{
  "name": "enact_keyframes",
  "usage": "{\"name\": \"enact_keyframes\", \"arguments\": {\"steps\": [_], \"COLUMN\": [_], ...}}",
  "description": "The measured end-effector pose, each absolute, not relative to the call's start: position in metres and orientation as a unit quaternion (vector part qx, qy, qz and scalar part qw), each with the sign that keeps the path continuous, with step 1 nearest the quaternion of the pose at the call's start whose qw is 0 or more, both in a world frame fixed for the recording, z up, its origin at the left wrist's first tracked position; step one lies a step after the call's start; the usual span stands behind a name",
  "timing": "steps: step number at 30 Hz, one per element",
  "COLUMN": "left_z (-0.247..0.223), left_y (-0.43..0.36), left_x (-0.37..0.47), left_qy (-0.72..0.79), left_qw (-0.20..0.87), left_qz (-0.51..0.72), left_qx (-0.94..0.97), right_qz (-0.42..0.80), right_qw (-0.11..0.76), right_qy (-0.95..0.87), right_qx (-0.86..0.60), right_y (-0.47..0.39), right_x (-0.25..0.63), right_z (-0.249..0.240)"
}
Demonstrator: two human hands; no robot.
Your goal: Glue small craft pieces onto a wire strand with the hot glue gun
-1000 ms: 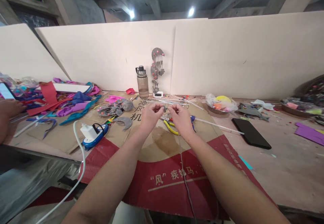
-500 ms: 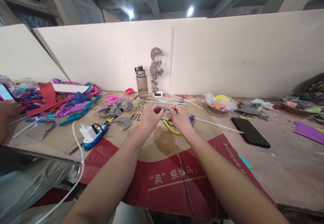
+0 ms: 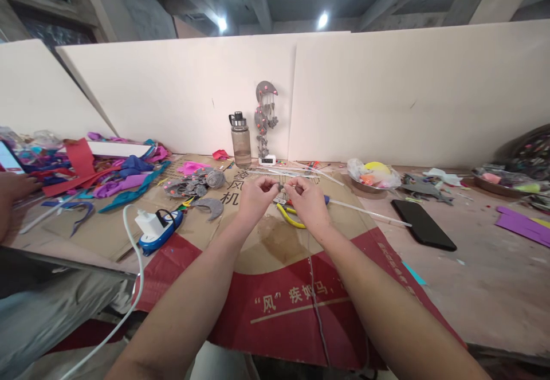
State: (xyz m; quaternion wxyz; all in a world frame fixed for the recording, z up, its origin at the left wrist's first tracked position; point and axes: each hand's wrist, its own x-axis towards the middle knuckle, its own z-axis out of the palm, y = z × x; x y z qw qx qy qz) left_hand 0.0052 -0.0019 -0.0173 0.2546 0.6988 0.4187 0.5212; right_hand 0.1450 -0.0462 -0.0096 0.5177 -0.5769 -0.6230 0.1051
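Above the cardboard sheet point(image 3: 296, 248), both hands are pinched close together at chest centre. My left hand point(image 3: 256, 199) is closed, thumb and forefinger on a small grey piece point(image 3: 281, 187) whose exact shape is too small to make out. My right hand point(image 3: 308, 201) is closed fingertip to fingertip beside it. A strand of grey yarn point(image 3: 317, 311) hangs from below the right hand toward the front edge; its upper end is hidden by the fingers. Pliers with yellow handles point(image 3: 289, 218) lie just beneath the hands.
Left of the hands are a grey felt crescent point(image 3: 209, 207), a yarn ball point(image 3: 215, 178) and a blue power strip point(image 3: 161, 234). Behind stand a bottle point(image 3: 241, 142) and a hanging felt moon ornament point(image 3: 266, 90). A phone point(image 3: 423, 225) lies right; another person's hand point(image 3: 17, 188) is far left.
The yarn strand below my right hand has swung slightly right. My right fingers have shifted a little around the small grey piece; the left hand has hardly moved.
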Motion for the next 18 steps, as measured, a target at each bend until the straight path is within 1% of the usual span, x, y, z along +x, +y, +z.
{"name": "enact_keyframes", "arguments": {"steps": [6, 11, 18], "left_z": [-0.0157, -0.0152, -0.0112], "left_y": [-0.0039, -0.0052, -0.0069], "left_x": [0.0053, 0.0052, 0.0061], "left_qy": [0.422, 0.409, 0.398], "left_qw": [0.268, 0.292, 0.359], "left_qz": [0.527, 0.535, 0.538], "left_qx": [0.688, 0.679, 0.651], "right_qz": [0.149, 0.191, 0.235], "right_qw": [0.519, 0.537, 0.554], "right_qy": [-0.613, -0.602, -0.579], "right_qx": [-0.577, -0.559, -0.55], "right_y": [-0.0467, -0.0467, -0.0452], "right_x": [0.1435, 0.1413, 0.1385], "right_z": [-0.0102, -0.0089, -0.0103]}}
